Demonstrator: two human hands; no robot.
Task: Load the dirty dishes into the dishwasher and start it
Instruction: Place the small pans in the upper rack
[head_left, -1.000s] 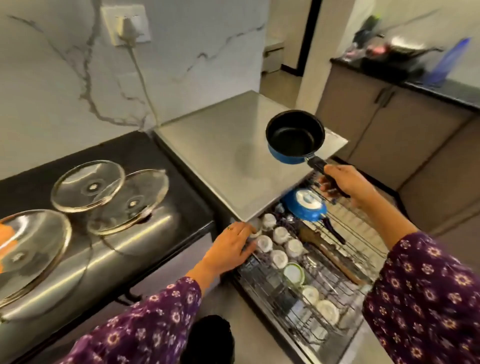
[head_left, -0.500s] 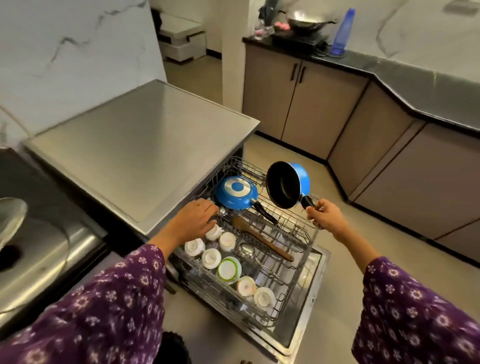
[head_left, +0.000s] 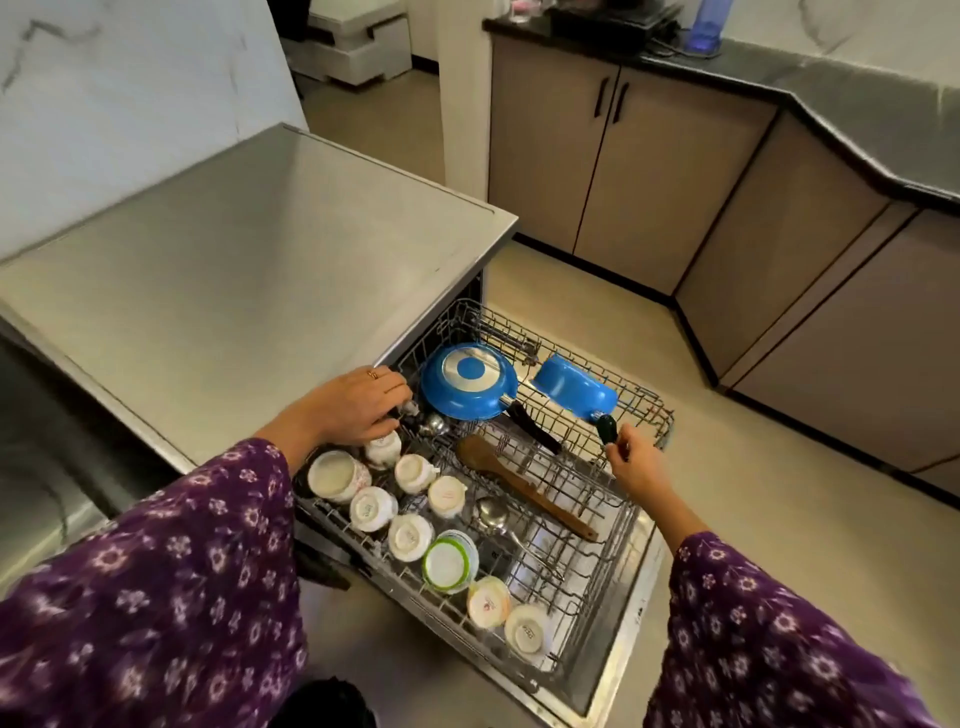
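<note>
Fingers of the right hand (head_left: 636, 465) are curled round the end of the black handle (head_left: 607, 428) of the small blue pot (head_left: 574, 387) and hold it tight. The pot is tipped over with its open side down, at the far right part of the rack (head_left: 644, 415). I cannot tell if it sits on the wires yet or hangs just above them. The left hand (head_left: 353, 405) lies on the near left corner of the rack with its fingers bent down, and I cannot tell if it grips anything. A lot looks done already. A round blue pan (head_left: 467, 382) lies upside down just beside the pot, with a shiny metal ring on its bottom. A long brown wooden spoon (head_left: 519, 486) lies flat across the wires, and a shiny metal spoon (head_left: 491, 512) is next to it. Many little white cups (head_left: 369, 509) stand upside down in rows on the left side, with a bowl with a green rim (head_left: 448, 562) among them. I think what is left is to let go of the pot, push the rack in, shut the door (head_left: 623, 623) and start the wash. The rack is made of thin grey wires. The dishwasher top (head_left: 234, 260) is flat, smooth, grey metal.
</note>
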